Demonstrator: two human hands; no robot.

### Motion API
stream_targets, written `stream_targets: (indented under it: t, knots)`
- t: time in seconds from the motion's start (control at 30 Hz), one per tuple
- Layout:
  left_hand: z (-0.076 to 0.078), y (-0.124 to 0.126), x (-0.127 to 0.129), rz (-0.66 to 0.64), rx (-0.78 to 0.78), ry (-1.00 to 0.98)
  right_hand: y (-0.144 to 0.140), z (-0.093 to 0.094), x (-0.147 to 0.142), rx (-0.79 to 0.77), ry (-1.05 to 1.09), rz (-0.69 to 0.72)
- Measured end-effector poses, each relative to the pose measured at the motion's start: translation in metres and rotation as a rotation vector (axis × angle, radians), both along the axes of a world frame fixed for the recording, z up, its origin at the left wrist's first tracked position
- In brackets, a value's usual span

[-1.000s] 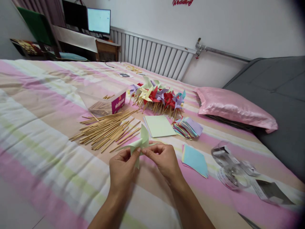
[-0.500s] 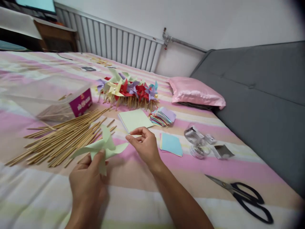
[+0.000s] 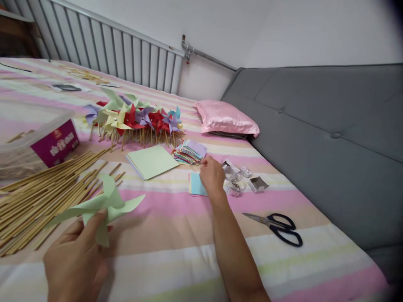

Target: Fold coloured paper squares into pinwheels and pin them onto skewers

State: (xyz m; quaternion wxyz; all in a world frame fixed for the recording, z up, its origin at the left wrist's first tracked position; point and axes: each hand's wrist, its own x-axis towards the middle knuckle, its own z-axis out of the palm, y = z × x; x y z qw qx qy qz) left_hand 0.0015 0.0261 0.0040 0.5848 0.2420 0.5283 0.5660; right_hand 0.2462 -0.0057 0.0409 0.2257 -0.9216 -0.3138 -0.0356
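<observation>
A pale green paper pinwheel (image 3: 108, 199) is pinched at its middle by my left hand (image 3: 77, 256), its blades curling outward above the wooden sticks (image 3: 53, 188). My right hand (image 3: 212, 174) hovers over the edge of a small stack of blue paper squares (image 3: 197, 184), fingers curled together. Whatever those fingers hold, if anything, is hidden. Just beyond them lies a fanned pile of coloured paper squares (image 3: 190, 152). Round clear plastic cases (image 3: 234, 184) with small shiny bits inside are right of this hand. Larger pale green paper squares (image 3: 153, 162) lie to its left.
Finished pinwheels (image 3: 138, 119) on sticks stand bunched at the back. A clear plastic tub (image 3: 55, 142) with a purple label is at the left. Black-handled scissors (image 3: 277, 224) lie on the right. Behind are a pink pillow (image 3: 226, 119) and a grey headboard (image 3: 315, 126).
My right hand has moved from beside the pale green squares over to the blue squares near the clear cases. The view has turned right; my left hand still holds the pinwheel.
</observation>
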Motion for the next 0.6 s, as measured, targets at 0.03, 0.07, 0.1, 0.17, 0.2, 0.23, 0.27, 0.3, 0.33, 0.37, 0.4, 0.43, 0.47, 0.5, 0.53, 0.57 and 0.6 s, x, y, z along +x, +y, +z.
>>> stream_targets:
  t: [0.03, 0.07, 0.1, 0.17, 0.2, 0.23, 0.27, 0.3, 0.33, 0.37, 0.4, 0.43, 0.47, 0.5, 0.53, 0.57, 0.6]
  knots:
    - [-0.002, 0.001, 0.0, 0.001, -0.016, -0.003, -0.006, 0.002, 0.007, -0.033, 0.005, -0.045]
    - [-0.003, 0.001, 0.001, 0.001, -0.027, -0.004, -0.011, 0.004, 0.014, -0.061, 0.013, -0.092]
    - [-0.004, 0.001, 0.001, 0.003, -0.029, -0.009, -0.017, 0.005, 0.022, -0.087, 0.021, -0.139]
    - [-0.004, 0.0, 0.002, 0.003, -0.016, -0.026, -0.029, 0.006, 0.037, -0.133, 0.035, -0.221]
    - [-0.003, -0.002, 0.002, -0.003, -0.007, -0.028, -0.034, 0.007, 0.043, -0.155, 0.049, -0.252]
    - [-0.003, -0.003, 0.003, -0.009, 0.006, -0.027, -0.039, 0.006, 0.05, -0.179, 0.069, -0.272]
    - [-0.003, -0.004, 0.004, -0.017, 0.021, -0.019, -0.043, 0.005, 0.055, -0.202, 0.092, -0.287]
    - [-0.003, -0.005, 0.005, -0.024, 0.039, -0.003, -0.046, 0.003, 0.06, -0.226, 0.115, -0.296]
    - [-0.005, -0.006, 0.006, -0.031, 0.064, 0.019, -0.048, 0.0, 0.065, -0.25, 0.137, -0.301]
    - [-0.006, -0.007, 0.007, -0.037, 0.09, 0.045, -0.049, -0.003, 0.068, -0.273, 0.158, -0.302]
    - [-0.008, -0.007, 0.008, -0.039, 0.116, 0.074, -0.05, -0.007, 0.072, -0.295, 0.177, -0.298]
    - [-0.011, -0.007, 0.009, -0.042, 0.136, 0.103, -0.049, -0.011, 0.074, -0.314, 0.195, -0.291]
    - [-0.013, -0.007, 0.01, -0.04, 0.153, 0.126, -0.048, -0.014, 0.077, -0.331, 0.209, -0.284]
    - [-0.015, -0.007, 0.011, -0.037, 0.16, 0.139, -0.047, -0.018, 0.079, -0.346, 0.219, -0.278]
    - [-0.016, -0.007, 0.011, -0.038, 0.157, 0.141, -0.046, -0.022, 0.08, -0.358, 0.224, -0.274]
    - [-0.017, -0.007, 0.012, -0.073, 0.14, 0.132, -0.045, -0.024, 0.082, -0.368, 0.225, -0.268]
    - [-0.017, -0.007, 0.012, -0.11, 0.115, 0.119, -0.044, -0.027, 0.083, -0.377, 0.223, -0.258]
